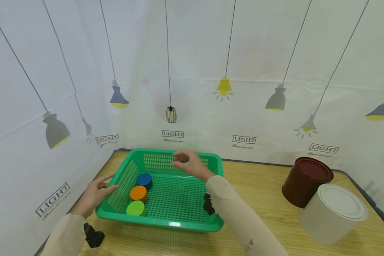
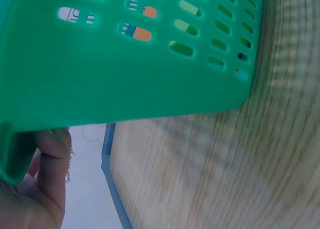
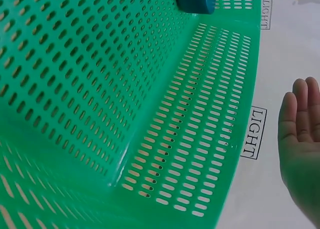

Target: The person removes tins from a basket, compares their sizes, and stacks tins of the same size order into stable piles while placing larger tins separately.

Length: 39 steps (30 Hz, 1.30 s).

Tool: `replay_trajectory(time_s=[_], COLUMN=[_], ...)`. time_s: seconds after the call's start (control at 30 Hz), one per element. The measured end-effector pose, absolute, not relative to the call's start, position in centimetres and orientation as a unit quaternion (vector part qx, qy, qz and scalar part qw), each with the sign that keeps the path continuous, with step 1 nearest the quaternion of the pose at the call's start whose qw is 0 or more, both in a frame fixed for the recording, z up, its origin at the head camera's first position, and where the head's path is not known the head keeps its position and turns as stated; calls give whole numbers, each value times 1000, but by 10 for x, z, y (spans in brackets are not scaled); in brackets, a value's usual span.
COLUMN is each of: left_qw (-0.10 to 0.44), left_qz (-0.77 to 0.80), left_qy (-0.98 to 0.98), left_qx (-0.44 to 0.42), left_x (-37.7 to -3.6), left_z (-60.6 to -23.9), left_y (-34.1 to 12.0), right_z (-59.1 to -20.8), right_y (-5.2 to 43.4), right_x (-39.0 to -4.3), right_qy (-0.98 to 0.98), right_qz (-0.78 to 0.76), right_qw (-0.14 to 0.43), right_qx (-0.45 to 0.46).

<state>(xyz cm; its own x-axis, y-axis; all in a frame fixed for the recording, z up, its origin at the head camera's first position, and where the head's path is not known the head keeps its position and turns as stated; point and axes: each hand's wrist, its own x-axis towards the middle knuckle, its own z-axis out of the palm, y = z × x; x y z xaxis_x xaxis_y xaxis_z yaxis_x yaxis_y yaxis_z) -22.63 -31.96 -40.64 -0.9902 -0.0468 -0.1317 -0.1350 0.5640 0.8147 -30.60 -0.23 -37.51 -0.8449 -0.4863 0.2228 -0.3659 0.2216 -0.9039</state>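
A green perforated basket (image 1: 160, 223) sits on the wooden table (image 1: 259, 185). Along its left inner side lie a blue disc (image 1: 144, 180), an orange disc (image 1: 138, 193) and a light green disc (image 1: 136, 208). My left hand (image 1: 96, 193) is at the basket's left rim, fingers fairly straight and touching it. The left wrist view shows its fingers (image 2: 50, 154) under the rim of the basket (image 2: 125, 64). My right hand (image 1: 187, 163) hovers over the basket's far side, fingers relaxed and holding nothing. The right wrist view shows that hand (image 3: 302, 139) beyond the basket (image 3: 100, 89), with the blue disc (image 3: 196, 0) at the top.
A dark red can (image 1: 307, 181) and a white can (image 1: 334, 213) stand at the table's right. A white backdrop printed with lamps encloses the table at the back and left. Bare wood lies between basket and cans.
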Motion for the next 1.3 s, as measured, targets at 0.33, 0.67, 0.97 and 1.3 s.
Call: replay_trajectory(time_s=[0.33,0.67,0.97,1.3], left_qw=[47,47,38,21], left_qz=[428,425,442,446], left_qy=[901,902,895,893], left_qx=[-50,-58,-54,-64], left_x=[-229,-229,-226,-226], left_z=[-409,-405,-406,-404], left_y=[-335,-338,-325,-317], right_z=[-372,-366,-367,-383], right_y=[-10,-27,-42,-56], right_x=[-306,-301,-305,-310], right_qy=[759,752,756,795], right_qz=[-606,-605,-594,-535], right_qw=[61,86,121,177], right_qx=[-229,-248,-248,-227])
